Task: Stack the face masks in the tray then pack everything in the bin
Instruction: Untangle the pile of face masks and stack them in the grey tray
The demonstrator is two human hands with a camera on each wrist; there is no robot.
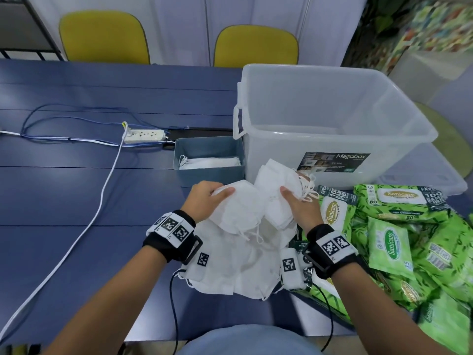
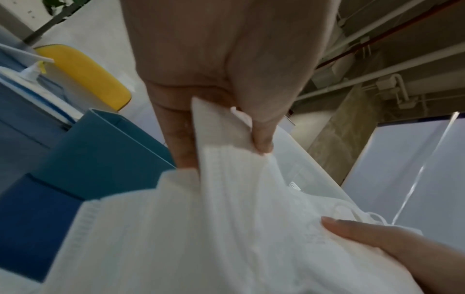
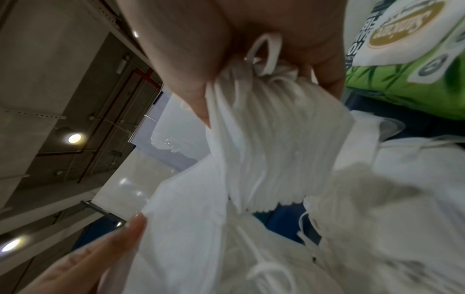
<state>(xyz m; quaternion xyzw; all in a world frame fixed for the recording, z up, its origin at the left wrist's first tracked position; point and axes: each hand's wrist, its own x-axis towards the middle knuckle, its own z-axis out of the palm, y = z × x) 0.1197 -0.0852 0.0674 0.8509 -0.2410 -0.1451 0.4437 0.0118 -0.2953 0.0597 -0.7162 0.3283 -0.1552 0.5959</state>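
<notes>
Both hands (image 1: 252,204) grip white masks (image 1: 240,208) beside Sanicare packs (image 1: 399,203), Megabox bin (image 1: 332,119).

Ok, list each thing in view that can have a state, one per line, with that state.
left hand: grips a white face mask.
right hand: grips a bundle of masks.
loose masks: heaped on the table, not stacked.
blue tray: upright, a few masks inside.
clear bin: open, lidless, looks empty.
wipe packs: piled on the table, outside the bin.
power strip: one plug inserted.
</notes>
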